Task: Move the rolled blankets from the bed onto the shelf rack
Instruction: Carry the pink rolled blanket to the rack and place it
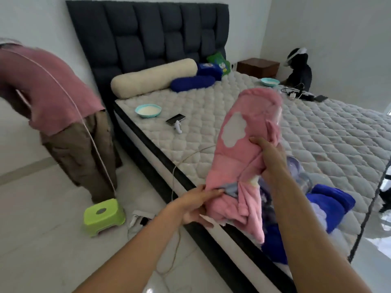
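Note:
I hold a rolled pink blanket [243,149] with white cloud patches up over the near edge of the bed [330,132]. My left hand [194,205] grips its lower end. My right hand [268,159] clasps its middle from the right side. Behind the pink roll, a blue blanket [330,205] and a pale lilac one [296,168] lie on the mattress, partly hidden by my right arm. The shelf rack is not in view.
A person in a pink shirt [48,87] bends over at the left, next to a green stool [103,216]. On the bed lie a cream bolster [152,78], blue pillows [192,82], two bowls [148,111], a phone [175,119] and cables [296,92]. A cable [173,261] trails on the floor.

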`<action>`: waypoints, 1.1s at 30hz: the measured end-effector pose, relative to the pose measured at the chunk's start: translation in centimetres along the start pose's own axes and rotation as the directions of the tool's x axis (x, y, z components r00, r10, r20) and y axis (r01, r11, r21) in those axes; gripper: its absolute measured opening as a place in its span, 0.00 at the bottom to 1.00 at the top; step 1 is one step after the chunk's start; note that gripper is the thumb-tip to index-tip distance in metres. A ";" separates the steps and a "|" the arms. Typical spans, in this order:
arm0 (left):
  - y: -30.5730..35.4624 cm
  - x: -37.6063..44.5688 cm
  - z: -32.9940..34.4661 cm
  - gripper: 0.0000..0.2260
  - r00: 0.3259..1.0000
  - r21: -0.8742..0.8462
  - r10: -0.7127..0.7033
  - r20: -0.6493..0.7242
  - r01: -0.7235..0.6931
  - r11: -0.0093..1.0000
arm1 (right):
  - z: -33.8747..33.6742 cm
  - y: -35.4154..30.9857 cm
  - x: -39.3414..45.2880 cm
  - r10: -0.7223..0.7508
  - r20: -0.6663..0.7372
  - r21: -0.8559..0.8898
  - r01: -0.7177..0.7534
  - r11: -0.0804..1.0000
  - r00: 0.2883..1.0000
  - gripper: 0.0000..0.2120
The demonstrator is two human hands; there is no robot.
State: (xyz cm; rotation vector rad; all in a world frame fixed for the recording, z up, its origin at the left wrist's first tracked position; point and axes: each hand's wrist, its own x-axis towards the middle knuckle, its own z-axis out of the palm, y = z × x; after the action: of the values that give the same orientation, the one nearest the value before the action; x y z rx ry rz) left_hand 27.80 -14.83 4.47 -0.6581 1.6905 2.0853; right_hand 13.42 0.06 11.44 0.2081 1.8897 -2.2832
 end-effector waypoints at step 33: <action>-28.0 -48.2 -32.6 0.30 -0.053 -0.199 -0.450 -0.891 -0.846 0.494 | 57.4 23.7 -63.9 0.178 0.833 -0.003 0.317 0.948 -0.524 0.36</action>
State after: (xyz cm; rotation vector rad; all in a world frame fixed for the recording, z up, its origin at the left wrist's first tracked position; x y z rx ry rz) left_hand 86.98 -40.80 4.05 -3.2505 0.7415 2.8291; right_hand 81.06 -57.94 13.24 -1.6441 0.7971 -0.7934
